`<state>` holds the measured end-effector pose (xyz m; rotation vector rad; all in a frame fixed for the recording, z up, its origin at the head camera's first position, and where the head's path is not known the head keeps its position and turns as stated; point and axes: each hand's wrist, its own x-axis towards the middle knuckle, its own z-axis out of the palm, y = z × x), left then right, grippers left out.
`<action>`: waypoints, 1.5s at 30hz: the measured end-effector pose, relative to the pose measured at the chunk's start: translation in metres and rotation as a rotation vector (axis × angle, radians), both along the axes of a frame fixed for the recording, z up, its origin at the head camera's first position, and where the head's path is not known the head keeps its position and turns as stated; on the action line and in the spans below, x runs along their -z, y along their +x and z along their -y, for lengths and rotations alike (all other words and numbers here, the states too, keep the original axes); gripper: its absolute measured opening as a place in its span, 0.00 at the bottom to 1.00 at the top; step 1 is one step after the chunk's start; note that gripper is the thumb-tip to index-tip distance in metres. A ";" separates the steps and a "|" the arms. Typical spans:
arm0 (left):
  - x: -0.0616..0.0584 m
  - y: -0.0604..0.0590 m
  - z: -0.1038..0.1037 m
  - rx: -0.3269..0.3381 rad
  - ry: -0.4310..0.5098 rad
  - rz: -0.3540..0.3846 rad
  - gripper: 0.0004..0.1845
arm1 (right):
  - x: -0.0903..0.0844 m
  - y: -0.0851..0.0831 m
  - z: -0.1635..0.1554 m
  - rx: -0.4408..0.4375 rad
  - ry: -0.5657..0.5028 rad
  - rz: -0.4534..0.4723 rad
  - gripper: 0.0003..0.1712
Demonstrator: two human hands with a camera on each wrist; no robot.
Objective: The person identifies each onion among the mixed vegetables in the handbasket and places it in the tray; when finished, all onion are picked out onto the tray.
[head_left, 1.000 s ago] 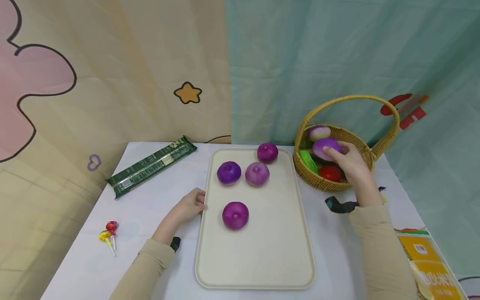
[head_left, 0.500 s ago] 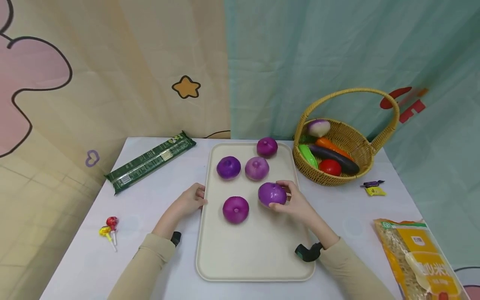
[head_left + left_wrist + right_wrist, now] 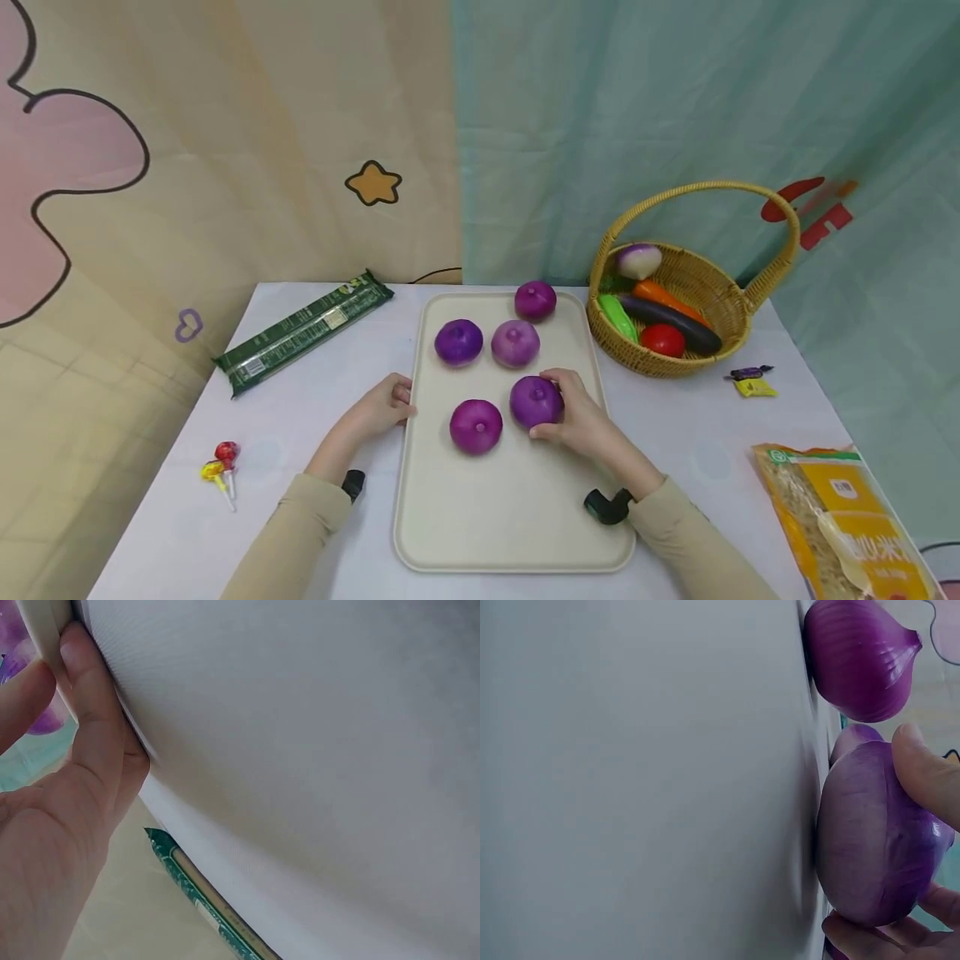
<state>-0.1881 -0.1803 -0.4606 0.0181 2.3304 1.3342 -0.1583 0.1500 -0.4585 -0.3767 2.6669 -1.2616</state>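
My right hand (image 3: 588, 421) holds a purple onion (image 3: 535, 402) that sits on a cream tray (image 3: 510, 525). In the right wrist view, the thumb lies on one side of that onion (image 3: 870, 840) and the fingers on the other. A reddish-purple onion (image 3: 476, 427) stands just left of it. Farther back on the tray are a dark purple onion (image 3: 458, 342), a pale purple onion (image 3: 515, 343) and a smaller magenta onion (image 3: 536, 300). My left hand (image 3: 377, 408) pinches the tray's left rim; in the left wrist view, thumb and fingers meet at the edge (image 3: 46, 630).
A wicker basket (image 3: 637, 360) at back right holds an eggplant (image 3: 675, 323), a tomato (image 3: 662, 340), a carrot and other vegetables. A green packet (image 3: 303, 333) lies at back left, lollipops (image 3: 221, 467) at left. Small candies (image 3: 752, 383) and a yellow bag (image 3: 847, 517) lie at right.
My right hand has carried the purple onion from the basket leftward onto the tray, setting it beside the reddish-purple onion. The left hand stays at the tray's rim.
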 end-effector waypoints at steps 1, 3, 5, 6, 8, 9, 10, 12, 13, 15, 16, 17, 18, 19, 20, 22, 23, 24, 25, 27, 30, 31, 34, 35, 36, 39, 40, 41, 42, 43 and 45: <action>0.000 0.000 0.000 -0.004 0.003 -0.002 0.21 | 0.001 0.000 0.000 -0.002 -0.001 -0.005 0.51; 0.000 0.000 0.001 -0.007 0.005 -0.006 0.21 | 0.002 -0.001 -0.001 -0.003 -0.009 0.006 0.53; 0.000 -0.001 0.001 -0.008 0.006 -0.004 0.21 | 0.001 -0.002 -0.002 -0.004 -0.030 0.031 0.56; -0.001 -0.001 0.001 -0.009 0.004 0.000 0.21 | 0.001 -0.002 -0.004 -0.004 -0.041 0.046 0.56; -0.002 -0.002 0.001 -0.002 0.000 -0.003 0.22 | -0.002 -0.003 -0.007 -0.003 -0.072 0.083 0.56; -0.003 -0.002 0.001 -0.004 0.000 -0.004 0.22 | -0.003 -0.004 -0.008 -0.003 -0.088 0.094 0.55; -0.003 -0.002 0.001 -0.008 0.000 -0.004 0.22 | -0.006 -0.005 -0.011 -0.003 -0.103 0.101 0.54; -0.004 -0.003 0.001 -0.009 0.002 -0.010 0.22 | -0.011 -0.007 -0.015 -0.001 -0.126 0.096 0.52; -0.004 -0.004 0.001 -0.007 0.004 -0.013 0.22 | -0.015 -0.008 -0.018 0.001 -0.138 0.085 0.50; -0.005 -0.004 0.002 -0.009 0.004 -0.010 0.22 | -0.022 -0.009 -0.024 0.016 -0.151 0.045 0.48; -0.005 -0.005 0.002 -0.010 0.003 -0.006 0.22 | -0.026 -0.010 -0.026 0.030 -0.155 0.029 0.46; -0.005 -0.005 0.002 -0.010 0.002 -0.002 0.22 | -0.030 -0.011 -0.029 0.047 -0.158 0.000 0.44; -0.006 -0.006 0.003 -0.007 0.000 0.001 0.22 | -0.034 -0.013 -0.033 0.071 -0.163 -0.026 0.42; -0.006 -0.006 0.003 -0.009 0.001 0.006 0.22 | -0.038 -0.015 -0.037 0.101 -0.167 -0.048 0.40; -0.007 -0.006 0.004 -0.002 -0.001 0.005 0.22 | -0.042 -0.017 -0.041 0.136 -0.179 -0.068 0.38; -0.008 -0.007 0.004 -0.001 0.000 0.010 0.22 | -0.051 -0.023 -0.050 0.211 -0.194 -0.111 0.33; -0.008 -0.007 0.005 0.002 0.000 0.011 0.22 | -0.056 -0.026 -0.055 0.246 -0.189 -0.136 0.32; -0.008 -0.007 0.005 0.007 -0.001 0.009 0.22 | -0.062 -0.030 -0.061 0.282 -0.185 -0.150 0.31; -0.009 -0.007 0.006 0.008 -0.003 0.007 0.22 | -0.068 -0.035 -0.067 0.314 -0.183 -0.162 0.31; -0.010 -0.007 0.006 0.008 -0.004 0.002 0.22 | -0.080 -0.046 -0.078 0.372 -0.165 -0.178 0.32; -0.010 -0.007 0.008 0.015 -0.009 -0.010 0.23 | -0.097 -0.067 -0.094 0.453 -0.158 -0.186 0.35; -0.011 -0.007 0.008 0.017 -0.010 -0.013 0.23 | -0.102 -0.074 -0.098 0.480 -0.162 -0.195 0.35; -0.010 -0.007 0.009 0.025 -0.015 -0.012 0.24 | -0.110 -0.096 -0.110 0.536 -0.148 -0.226 0.35; -0.010 -0.007 0.010 0.030 -0.013 -0.013 0.24 | -0.111 -0.103 -0.114 0.549 -0.137 -0.232 0.36; -0.010 -0.007 0.010 0.035 -0.011 -0.012 0.24 | -0.111 -0.110 -0.117 0.555 -0.136 -0.237 0.36; -0.007 -0.008 0.011 0.043 -0.002 -0.004 0.25 | -0.111 -0.127 -0.124 0.568 -0.129 -0.219 0.38; -0.006 -0.007 0.011 0.046 0.004 0.000 0.25 | -0.110 -0.132 -0.126 0.569 -0.130 -0.205 0.39; -0.005 -0.007 0.011 0.050 0.007 0.002 0.25 | -0.109 -0.136 -0.128 0.565 -0.129 -0.193 0.40; -0.004 -0.006 0.010 0.048 0.012 0.007 0.25 | -0.107 -0.139 -0.130 0.558 -0.130 -0.182 0.40; -0.003 -0.006 0.010 0.045 0.017 0.012 0.25 | -0.105 -0.142 -0.131 0.550 -0.128 -0.167 0.41; 0.000 -0.005 0.008 0.047 0.022 0.017 0.24 | -0.101 -0.147 -0.136 0.530 -0.123 -0.140 0.42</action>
